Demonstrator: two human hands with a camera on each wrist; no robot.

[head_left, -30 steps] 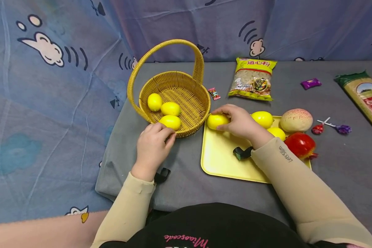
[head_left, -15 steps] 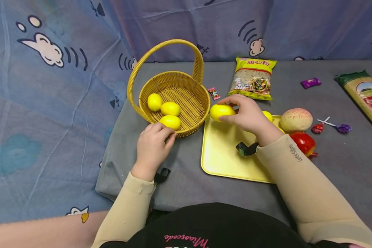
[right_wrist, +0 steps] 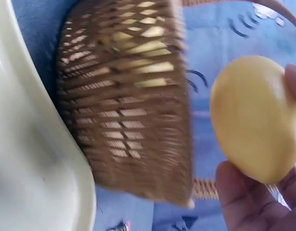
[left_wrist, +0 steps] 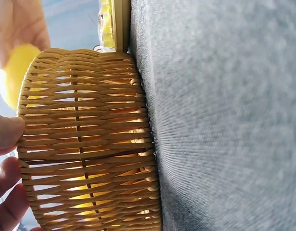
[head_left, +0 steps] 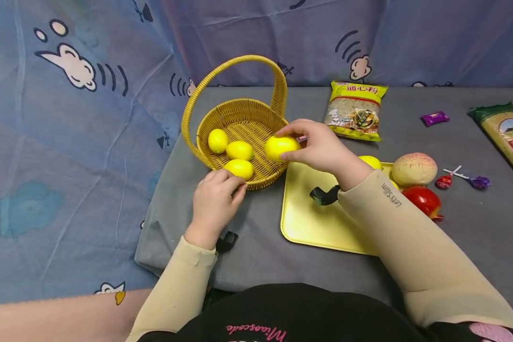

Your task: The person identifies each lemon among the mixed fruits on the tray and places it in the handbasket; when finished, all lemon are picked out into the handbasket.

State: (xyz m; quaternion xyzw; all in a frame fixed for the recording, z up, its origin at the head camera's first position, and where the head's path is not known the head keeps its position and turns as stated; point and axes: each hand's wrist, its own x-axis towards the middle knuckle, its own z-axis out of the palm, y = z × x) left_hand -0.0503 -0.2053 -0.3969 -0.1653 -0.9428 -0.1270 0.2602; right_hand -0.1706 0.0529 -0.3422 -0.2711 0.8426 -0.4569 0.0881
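My right hand (head_left: 320, 147) grips a yellow lemon (head_left: 280, 148) between thumb and fingers, above the right rim of the woven basket (head_left: 262, 183). In the right wrist view the held lemon (right_wrist: 256, 118) is clear of the basket's side. Three more lemons lie inside the basket at its left; one of them is the front lemon (head_left: 239, 169). At the near rim, my left hand (head_left: 215, 202) holds the basket edge with thumb and fingers. The left wrist view shows its fingertips (left_wrist: 11, 173) at the rim; what they do inside is partly hidden.
Right of the basket, a yellow tray (head_left: 320, 223) bears another lemon (head_left: 371, 162), a peach (head_left: 414, 169) and a pomegranate (head_left: 423, 200). Around it lie a pasta bag (head_left: 355, 111), lollipops (head_left: 444, 181), a purple candy (head_left: 435, 118) and a green-topped bag (head_left: 508, 130).
The right hand has lifted the lemon off the tray and carried it left, over the basket's right rim. My left hand stays at the near rim. The head view has shifted slightly.
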